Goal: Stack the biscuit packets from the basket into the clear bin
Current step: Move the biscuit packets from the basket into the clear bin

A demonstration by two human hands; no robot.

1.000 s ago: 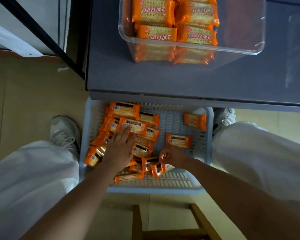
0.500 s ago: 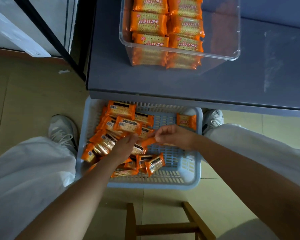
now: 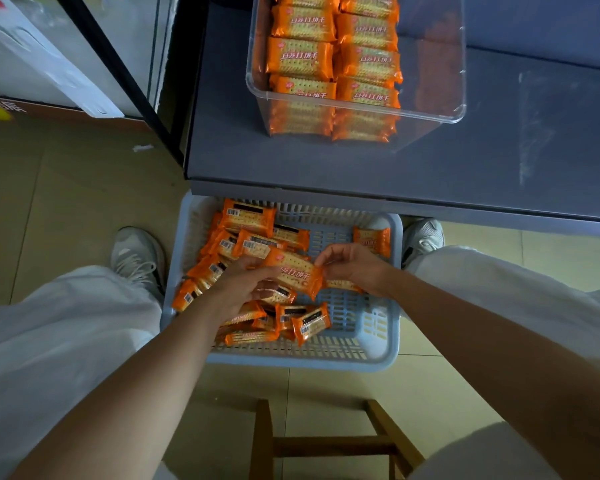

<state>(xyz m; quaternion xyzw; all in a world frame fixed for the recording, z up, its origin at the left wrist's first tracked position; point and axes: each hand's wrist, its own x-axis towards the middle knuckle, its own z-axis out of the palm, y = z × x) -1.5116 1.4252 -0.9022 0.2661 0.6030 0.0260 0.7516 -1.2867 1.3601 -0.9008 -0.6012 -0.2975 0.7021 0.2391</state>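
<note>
Biscuit packet is being held over the basket by both hands.

Its left end is being gripped by the left hand with curled fingers, and its right crimped edge is being pinched by the right hand. The label side is being presented upward, likely to match the face-up stacks in the clear bin on the grey table. Two hands are probably being used to square it for stacking. Whether another packet under the right palm is being held cannot be told. Loose packets are lying jumbled in the basket, mostly barcode side up. The right part of the bin is showing no packets, so room is being judged available.
</note>
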